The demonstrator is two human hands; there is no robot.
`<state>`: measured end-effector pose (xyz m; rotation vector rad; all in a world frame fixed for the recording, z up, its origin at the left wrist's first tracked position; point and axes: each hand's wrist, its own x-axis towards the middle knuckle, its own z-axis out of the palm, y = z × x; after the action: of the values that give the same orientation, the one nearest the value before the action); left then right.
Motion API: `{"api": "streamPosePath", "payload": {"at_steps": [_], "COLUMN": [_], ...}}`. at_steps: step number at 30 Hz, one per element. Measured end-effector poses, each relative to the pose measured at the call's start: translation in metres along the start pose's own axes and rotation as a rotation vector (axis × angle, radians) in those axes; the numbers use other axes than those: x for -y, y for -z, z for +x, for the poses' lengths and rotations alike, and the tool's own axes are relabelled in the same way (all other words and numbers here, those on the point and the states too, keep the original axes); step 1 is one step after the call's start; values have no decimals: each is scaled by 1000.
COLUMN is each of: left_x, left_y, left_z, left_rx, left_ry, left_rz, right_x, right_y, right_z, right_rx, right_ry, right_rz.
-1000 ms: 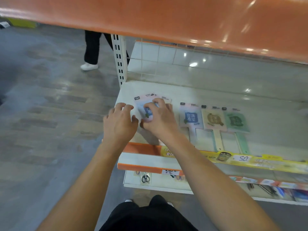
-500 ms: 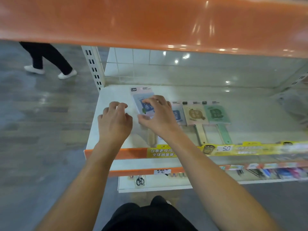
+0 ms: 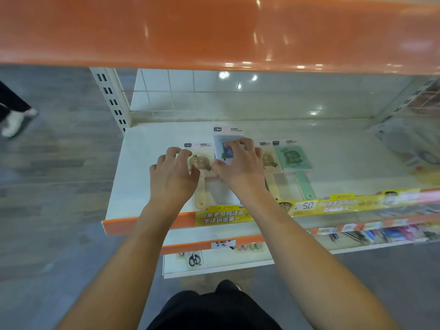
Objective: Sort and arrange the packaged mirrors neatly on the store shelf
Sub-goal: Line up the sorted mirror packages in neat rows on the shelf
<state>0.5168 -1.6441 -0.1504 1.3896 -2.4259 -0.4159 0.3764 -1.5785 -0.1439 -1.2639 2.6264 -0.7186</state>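
Note:
Several packaged hand mirrors lie on the white shelf [image 3: 142,177]. My right hand [image 3: 240,165] grips a blue mirror package [image 3: 225,144], which sits further back than the others. My left hand [image 3: 173,175] has its fingertips and thumb curled on a beige mirror [image 3: 204,163] at the left end of the row; its handle points toward the shelf's front. To the right of my right hand lie another beige mirror [image 3: 270,160] and a green mirror [image 3: 295,158], side by side, handles forward. My right hand hides the space between them.
An orange upper shelf [image 3: 214,32] overhangs the work area. Yellow price strips [image 3: 307,206] line the front edge. A lower shelf holds scissors [image 3: 194,259] and pens [image 3: 390,234]. A clear plastic pack [image 3: 409,144] lies far right. A passer-by's shoe [image 3: 14,122] shows at left.
The blue mirror package has shifted right and back in my right hand, uncovering the beige mirror beneath my left hand. The view has swung to the right.

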Motion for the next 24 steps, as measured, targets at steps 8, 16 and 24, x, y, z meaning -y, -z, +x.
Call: {"api": "streamPosePath", "payload": {"at_steps": [8,16,24], "left_x": [-2,0,-20], "left_y": [-4,-7,-14], "left_z": [-1,-1,4], "left_rx": [20,49,56], "left_ry": [10,6,-91], "left_rz": [-14,-16,-49], "right_x": [-14,-16,-33], "right_y": [-17,-22,2], "right_z": [-6,-7,-12], "right_rx": [89,116,-31], "right_ry": [-13,-9,-55], "right_rz": [-60,-124,-66]}}
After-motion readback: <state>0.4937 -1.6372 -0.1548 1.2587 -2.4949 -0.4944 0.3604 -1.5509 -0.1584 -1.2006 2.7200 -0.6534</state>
